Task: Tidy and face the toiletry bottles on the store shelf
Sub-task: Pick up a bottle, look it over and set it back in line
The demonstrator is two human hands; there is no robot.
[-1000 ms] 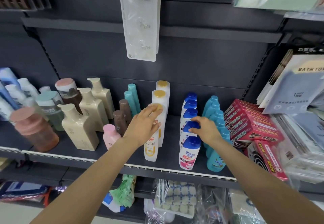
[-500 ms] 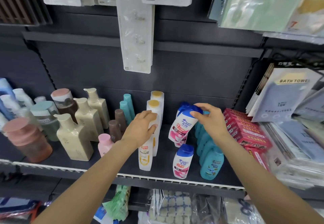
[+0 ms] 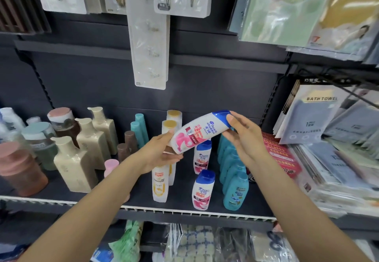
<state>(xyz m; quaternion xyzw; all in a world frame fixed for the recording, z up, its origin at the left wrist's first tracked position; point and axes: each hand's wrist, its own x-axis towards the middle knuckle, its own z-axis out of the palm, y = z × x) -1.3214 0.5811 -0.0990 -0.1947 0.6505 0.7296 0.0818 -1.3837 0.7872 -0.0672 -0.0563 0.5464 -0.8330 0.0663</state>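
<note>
Midway, a white-and-pink shampoo bottle (image 3: pixel 198 132) lay tilted above its shelf row, left hand (image 3: pixel 162 152) cupping its base, right hand (image 3: pixel 243 136) pinching its blue cap (image 3: pixel 220 117); next probably stand it upright, label forward

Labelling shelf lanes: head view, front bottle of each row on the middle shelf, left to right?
Salmon-capped jar → cream pump bottle → pink-capped bottle → Pantene bottle → blue-capped white bottle → teal bottle.
</note>
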